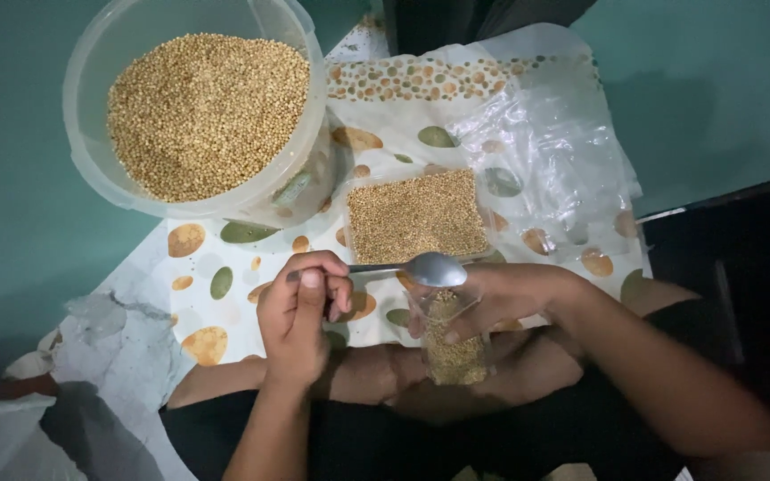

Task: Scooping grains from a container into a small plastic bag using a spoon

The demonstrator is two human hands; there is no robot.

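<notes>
The left hand's [300, 312] fingers are curled tight around the handle of a metal spoon [421, 268], its bowl level over the mouth of a small clear bag [453, 343] (partly filled with grain). The right hand [501, 298] pinches that bag's top edge, fingers closed on the plastic. Beyond lie a flat packed grain bag [416, 216] and a grain tub [202, 111] at the patterned cloth's [403, 89] far left edge.

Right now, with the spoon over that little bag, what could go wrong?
The spoon in the left hand sits above the small clear bag, whose mouth the right hand holds open; if that mouth sags, grain may spill into the lap. The full round tub stands close to the left arm and could be knocked.
</notes>
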